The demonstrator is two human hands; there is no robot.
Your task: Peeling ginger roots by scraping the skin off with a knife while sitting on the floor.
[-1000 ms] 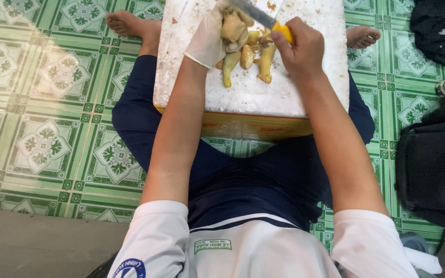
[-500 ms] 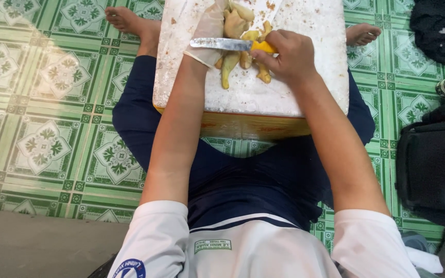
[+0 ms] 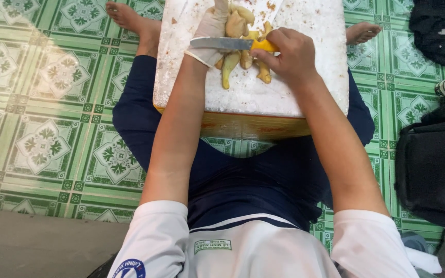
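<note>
White cutting board (image 3: 315, 77) holds pale yellow chicken feet (image 3: 243, 46). Gloved left hand (image 3: 209, 31) grips feet; right hand (image 3: 289, 51) clenches yellow-handled knife (image 3: 227, 44).

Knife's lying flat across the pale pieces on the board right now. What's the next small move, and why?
Probably tilt the knife edge-down onto one pale piece. The right hand grips the yellow handle with the blade lying sideways above the pile, and the gloved left hand already pins the pieces on the white board, fingers close to the blade.

The gloved left hand (image 3: 213, 31) and pale meat pieces (image 3: 238, 23) were cropped by the top edge; the knife handle (image 3: 263, 45) lay hidden in the right hand (image 3: 290, 54).
</note>
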